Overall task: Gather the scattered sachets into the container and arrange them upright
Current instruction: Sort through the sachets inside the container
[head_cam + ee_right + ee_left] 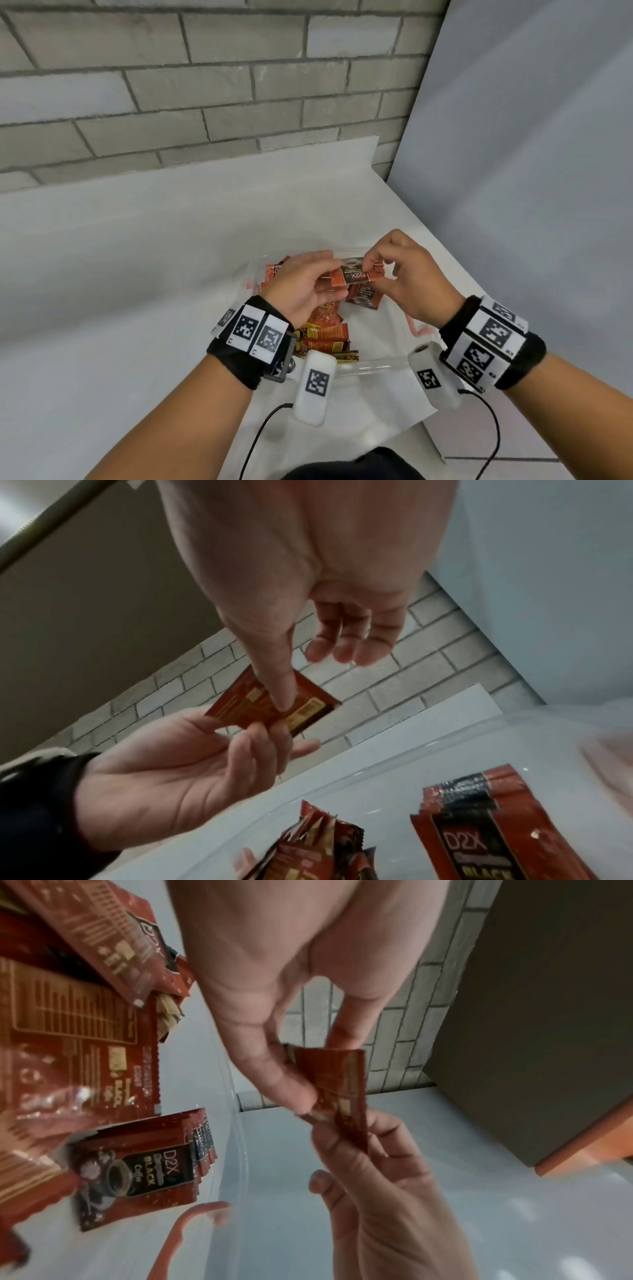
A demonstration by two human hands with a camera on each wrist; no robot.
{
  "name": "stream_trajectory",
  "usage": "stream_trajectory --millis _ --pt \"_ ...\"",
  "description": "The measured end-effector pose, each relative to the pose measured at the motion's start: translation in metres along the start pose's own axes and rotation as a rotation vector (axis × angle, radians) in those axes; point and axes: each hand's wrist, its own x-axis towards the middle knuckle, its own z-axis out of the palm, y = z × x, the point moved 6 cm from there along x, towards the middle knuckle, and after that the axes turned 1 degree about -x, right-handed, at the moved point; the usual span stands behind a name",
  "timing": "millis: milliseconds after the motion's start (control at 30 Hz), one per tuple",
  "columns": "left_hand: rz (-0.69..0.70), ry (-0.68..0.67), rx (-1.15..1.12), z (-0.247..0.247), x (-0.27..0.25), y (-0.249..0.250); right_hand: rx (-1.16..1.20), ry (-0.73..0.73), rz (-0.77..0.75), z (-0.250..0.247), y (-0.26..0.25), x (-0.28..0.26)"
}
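Mid-arranging: left hand [305, 284] and right hand [407, 277] pinching one sachet [352, 275] above container [376, 364]. Next, likely: turn upright, slot beside standing stack [143, 1164].

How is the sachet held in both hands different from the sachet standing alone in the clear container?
The held sachet is in the air, pinched by the left hand and right hand; the standing sachet rests untouched inside the container. The held one lies sideways, the other upright. Both are red, marked D2X.
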Motion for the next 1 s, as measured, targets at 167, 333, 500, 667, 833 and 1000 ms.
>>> stream_trajectory --millis 167,333,500,667,833,1000 --pt "0.052 0.036 0.035 0.010 0.004 0.000 0.409 0.000 0.356 -0.004 0.029 -0.013" --pt "0.029 0.052 0.032 0.024 0.006 -0.012 0.683 -0.042 0.557 0.006 0.039 -0.021" --pt "0.024 0.086 0.147 0.031 0.008 -0.017 0.500 0.058 0.467 -0.013 0.042 -0.007" --pt "0.070 0.111 0.191 0.032 0.008 -0.011 0.367 -0.045 0.387 -0.013 0.037 0.006" --pt "-0.054 0.096 0.100 0.031 0.012 -0.017 0.247 -0.044 0.464 -0.014 0.055 0.013" --pt "-0.195 0.186 0.044 0.018 0.028 -0.020 -0.213 -0.306 0.393 -0.003 0.051 0.014"
